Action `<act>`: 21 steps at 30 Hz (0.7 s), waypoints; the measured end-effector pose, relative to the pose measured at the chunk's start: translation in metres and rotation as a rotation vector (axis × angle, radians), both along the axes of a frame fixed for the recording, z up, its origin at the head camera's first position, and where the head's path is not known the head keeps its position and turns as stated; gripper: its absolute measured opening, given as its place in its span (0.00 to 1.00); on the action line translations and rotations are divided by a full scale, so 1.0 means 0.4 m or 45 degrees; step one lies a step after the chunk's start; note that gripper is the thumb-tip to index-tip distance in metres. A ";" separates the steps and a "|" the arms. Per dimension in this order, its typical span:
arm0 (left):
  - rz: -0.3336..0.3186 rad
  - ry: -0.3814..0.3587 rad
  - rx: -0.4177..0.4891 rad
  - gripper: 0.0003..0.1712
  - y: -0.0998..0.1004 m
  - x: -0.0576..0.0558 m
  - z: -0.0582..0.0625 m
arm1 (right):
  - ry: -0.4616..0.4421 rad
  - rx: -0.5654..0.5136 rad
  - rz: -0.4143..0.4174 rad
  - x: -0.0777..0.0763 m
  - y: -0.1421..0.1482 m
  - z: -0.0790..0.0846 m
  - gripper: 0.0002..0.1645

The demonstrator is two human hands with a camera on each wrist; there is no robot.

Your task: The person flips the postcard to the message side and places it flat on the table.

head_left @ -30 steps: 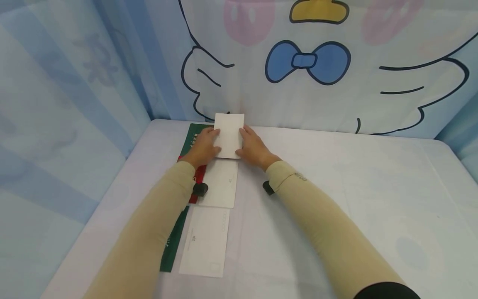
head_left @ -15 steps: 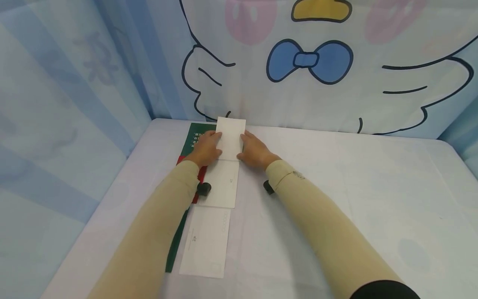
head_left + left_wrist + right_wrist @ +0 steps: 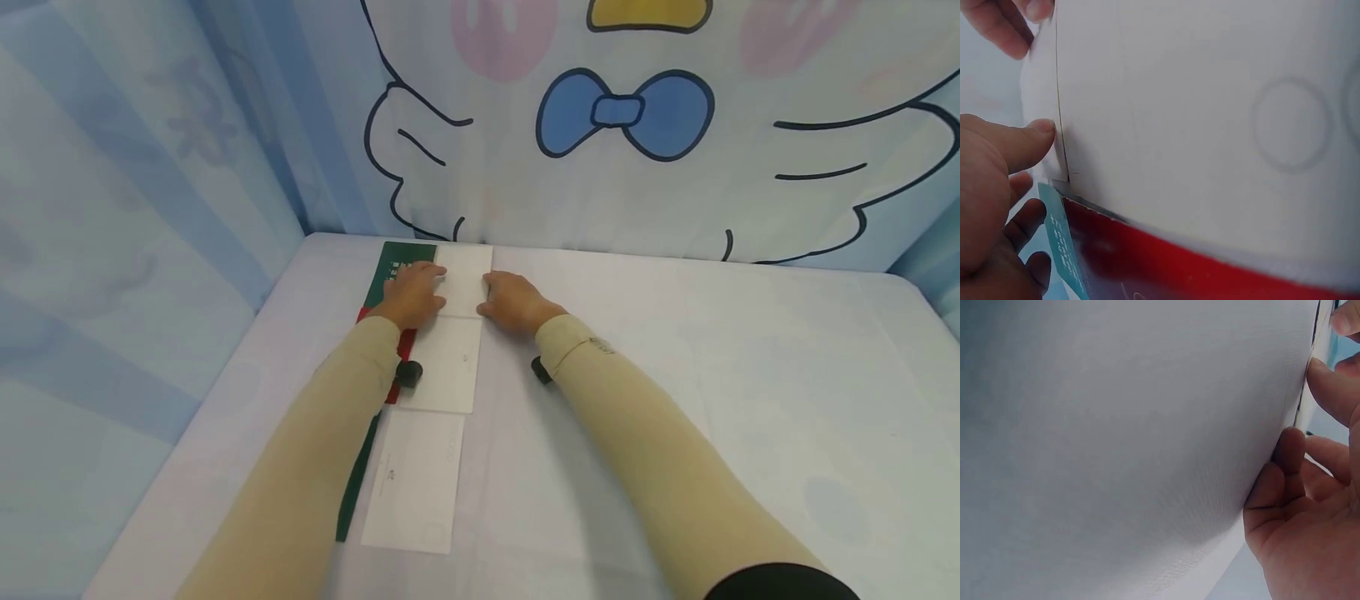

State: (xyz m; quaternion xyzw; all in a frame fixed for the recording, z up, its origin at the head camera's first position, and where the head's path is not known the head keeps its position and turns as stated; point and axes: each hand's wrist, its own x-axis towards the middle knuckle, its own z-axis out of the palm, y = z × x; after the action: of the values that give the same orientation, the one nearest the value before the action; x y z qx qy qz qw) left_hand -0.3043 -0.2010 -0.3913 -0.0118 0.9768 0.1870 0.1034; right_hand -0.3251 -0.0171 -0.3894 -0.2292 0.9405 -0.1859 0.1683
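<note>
In the head view, three white postcards lie in a column: a far postcard (image 3: 462, 287), a middle postcard (image 3: 442, 367) and a near postcard (image 3: 414, 483) with small print. My left hand (image 3: 412, 293) holds the far postcard's left edge between thumb and index finger, its other fingers spread over a green card (image 3: 397, 252) with white lettering. My right hand (image 3: 516, 302) holds the same postcard's right edge, outer fingers curled. The left wrist view shows my left thumb (image 3: 1038, 134) at the seam between two postcards. A red card (image 3: 1166, 262) shows beside them.
Another green card (image 3: 358, 479) lies left of the near postcard, partly behind my left sleeve. A white cloth (image 3: 675, 400) covers the table. Behind its far edge hangs a curtain (image 3: 622, 200) with a cartoon print, and a blue curtain (image 3: 135, 250) hangs at the left.
The far postcard, earlier lifted and overlapping the curtain, has come down flat, its near edge meeting the middle postcard. Both hands stay at its sides; the view tilts slightly.
</note>
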 end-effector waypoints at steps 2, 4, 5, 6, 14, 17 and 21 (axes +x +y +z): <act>0.004 -0.008 0.010 0.31 -0.001 0.000 0.000 | 0.008 -0.021 -0.004 0.001 0.001 0.002 0.39; 0.011 -0.018 0.024 0.31 -0.003 0.000 -0.001 | 0.019 -0.019 0.001 0.002 0.002 0.003 0.38; 0.017 -0.023 0.032 0.30 -0.003 -0.001 -0.002 | 0.024 -0.014 0.001 0.002 0.002 0.003 0.37; 0.022 -0.027 0.035 0.30 -0.003 -0.002 -0.003 | 0.022 -0.011 -0.002 0.003 0.003 0.004 0.37; 0.018 -0.019 0.063 0.31 -0.004 -0.003 -0.003 | 0.005 0.044 -0.015 0.006 -0.001 0.004 0.36; -0.001 0.006 0.093 0.34 -0.001 -0.001 0.006 | 0.030 0.032 -0.020 0.006 -0.001 0.012 0.36; -0.015 0.059 0.146 0.35 0.002 0.013 0.032 | 0.055 -0.104 -0.076 0.008 0.011 0.025 0.35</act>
State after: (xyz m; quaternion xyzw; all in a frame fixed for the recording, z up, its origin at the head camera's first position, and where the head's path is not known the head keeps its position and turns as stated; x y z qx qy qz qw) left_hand -0.2990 -0.2003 -0.3785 0.0041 0.9667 0.2424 0.0825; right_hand -0.3218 -0.0125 -0.3795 -0.2117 0.9420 -0.2241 0.1329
